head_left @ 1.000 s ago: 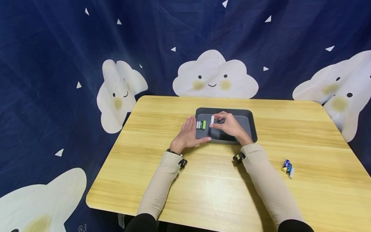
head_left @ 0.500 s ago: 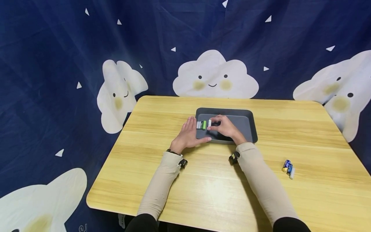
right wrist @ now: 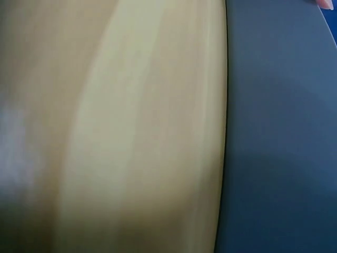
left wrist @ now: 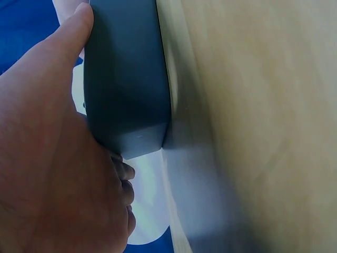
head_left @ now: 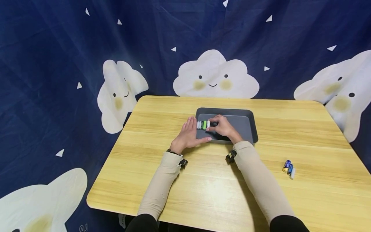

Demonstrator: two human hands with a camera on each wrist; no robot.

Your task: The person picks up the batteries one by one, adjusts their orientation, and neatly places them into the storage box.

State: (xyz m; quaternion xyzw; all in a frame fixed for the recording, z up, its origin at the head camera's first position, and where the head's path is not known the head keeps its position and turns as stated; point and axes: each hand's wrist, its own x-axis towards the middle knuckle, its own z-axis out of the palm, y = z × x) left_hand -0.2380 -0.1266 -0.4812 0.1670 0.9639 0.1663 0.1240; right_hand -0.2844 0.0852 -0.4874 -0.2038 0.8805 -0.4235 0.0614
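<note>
The right hand (head_left: 223, 126) pinches a small white tube-shaped battery (head_left: 208, 125) between thumb and fingers. The battery is inside the dark grey, shallow metal-looking tray (head_left: 244, 122), near its left end. A second ago it was farther right, well apart from the others. Now it is just beside the shiny bright-green battery (head_left: 204, 125), but I cannot tell if they touch. To the left of that are a dark green-black battery (head_left: 202, 125) and two pale grey batteries (head_left: 200, 125), all side by side. So the white one now looks like the fifth in the row.

The left hand (head_left: 187, 133) is spread flat, with its fingers by the tray's left end and its thumb on the near rim. It has not moved.

On the right of the yellow wooden table (head_left: 203, 180), a blue-and-gold battery (head_left: 286, 166), a blue battery (head_left: 290, 169) and another white battery (head_left: 292, 174) lie close together.
</note>
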